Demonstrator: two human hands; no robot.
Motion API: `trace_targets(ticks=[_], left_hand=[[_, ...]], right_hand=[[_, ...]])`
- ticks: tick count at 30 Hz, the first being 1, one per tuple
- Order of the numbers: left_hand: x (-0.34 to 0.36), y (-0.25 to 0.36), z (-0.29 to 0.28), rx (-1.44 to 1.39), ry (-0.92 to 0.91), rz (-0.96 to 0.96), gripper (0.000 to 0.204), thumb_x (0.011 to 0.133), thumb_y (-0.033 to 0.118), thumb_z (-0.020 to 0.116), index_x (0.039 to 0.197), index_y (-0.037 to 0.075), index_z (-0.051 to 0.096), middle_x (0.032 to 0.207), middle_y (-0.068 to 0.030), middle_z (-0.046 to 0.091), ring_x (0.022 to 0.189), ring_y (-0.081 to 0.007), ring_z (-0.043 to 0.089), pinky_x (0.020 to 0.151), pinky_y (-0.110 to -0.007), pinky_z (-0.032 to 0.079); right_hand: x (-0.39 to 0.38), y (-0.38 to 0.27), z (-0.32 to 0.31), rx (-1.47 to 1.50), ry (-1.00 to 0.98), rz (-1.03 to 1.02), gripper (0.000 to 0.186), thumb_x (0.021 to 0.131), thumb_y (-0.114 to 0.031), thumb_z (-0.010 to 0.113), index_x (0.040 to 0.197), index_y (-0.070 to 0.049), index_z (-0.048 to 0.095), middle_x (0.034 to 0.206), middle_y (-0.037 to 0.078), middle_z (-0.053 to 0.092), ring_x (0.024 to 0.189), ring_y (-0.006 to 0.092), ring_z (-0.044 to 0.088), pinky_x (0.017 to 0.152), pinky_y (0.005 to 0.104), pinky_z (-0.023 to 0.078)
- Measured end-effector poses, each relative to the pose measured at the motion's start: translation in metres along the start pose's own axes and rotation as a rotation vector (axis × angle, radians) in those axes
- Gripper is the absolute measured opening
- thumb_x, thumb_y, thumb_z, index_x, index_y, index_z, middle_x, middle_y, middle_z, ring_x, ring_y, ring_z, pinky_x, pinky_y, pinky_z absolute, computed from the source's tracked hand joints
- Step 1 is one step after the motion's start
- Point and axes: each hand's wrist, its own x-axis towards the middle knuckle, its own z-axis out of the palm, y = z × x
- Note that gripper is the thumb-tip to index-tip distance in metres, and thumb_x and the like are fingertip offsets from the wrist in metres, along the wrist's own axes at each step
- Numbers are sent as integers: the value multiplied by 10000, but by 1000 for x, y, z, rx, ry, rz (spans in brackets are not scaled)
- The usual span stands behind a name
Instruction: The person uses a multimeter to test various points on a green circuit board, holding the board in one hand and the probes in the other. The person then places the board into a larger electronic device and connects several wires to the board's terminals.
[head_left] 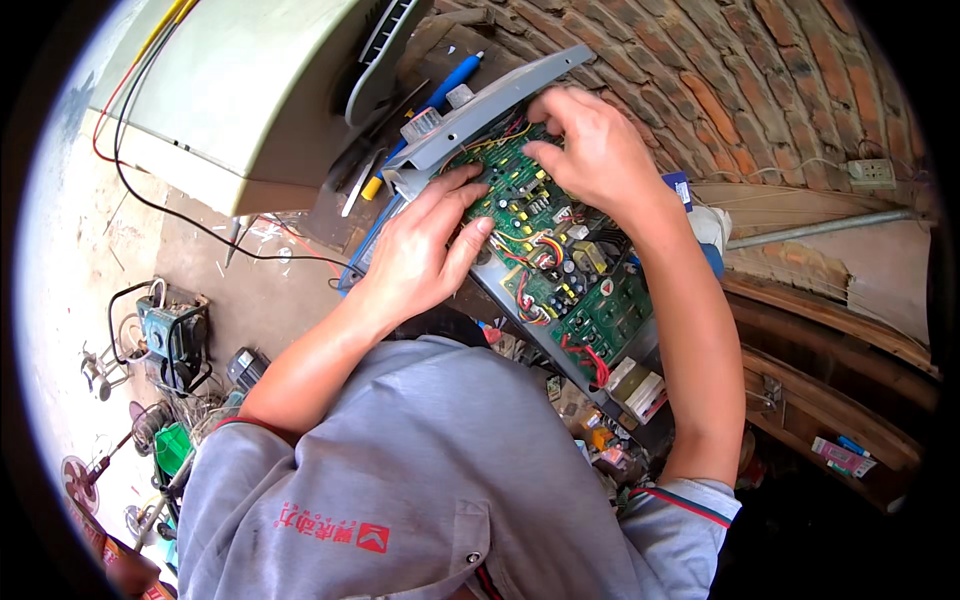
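Note:
A green circuit board [605, 320], crowded with small parts and coloured wires, lies in a grey metal chassis in front of me. At its far end stands a tilted grey panel [500, 100] with knobs on its outer face. My left hand [428, 238] rests on the board's left edge by the panel, fingers stretched and thumb apart. Over the board's far right part, my right hand [590, 150] has bent fingers behind the panel, with a gap between thumb and forefinger. Nothing shows in either hand. A transformer [637, 388] sits at the chassis's near end, beside red wires.
A large pale casing [250, 90] stands at upper left, with a black cable [200, 237] hanging from it. Beyond the panel lies a blue pen-shaped tool [455, 80]. A brick wall [720, 90] rises on the right. Machines [172, 335] stand on the floor at left.

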Motion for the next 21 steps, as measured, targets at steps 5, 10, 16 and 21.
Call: trace_targets(ticks=[5,10,16,21], left_hand=[[6,8,3,104,20,-30,396,944,224,590,1252,-22,553,1371,-201,510,1182,-347,567,916,-378,505],[6,10,8,116,45,-64,415,939,227,590,1274,-13,543,1407,-201,479,1239,-355,528,959,-387,484],[2,8,17,146,95,-93,416,928,240,581,1258,-12,550,1402,-204,480,1221,-363,535,973,-401,472],[2,8,22,165,147,-89,413,905,247,582,1224,-16,566,1376,-203,502,1185,-364,554,973,-409,468]], right_hand=[[13,7,0,-147,-84,-277,199,789,-196,700,983,-153,696,799,101,673,795,357,659,740,464,531],[28,11,0,-225,-160,-297,160,816,-164,609,936,-135,712,764,176,674,754,361,675,686,472,539],[31,13,4,-267,-73,-374,181,784,-112,574,906,-118,708,697,179,660,693,357,677,625,462,539],[32,12,5,-373,-75,-438,165,765,-99,579,877,-118,698,677,157,660,673,335,683,597,441,537]])
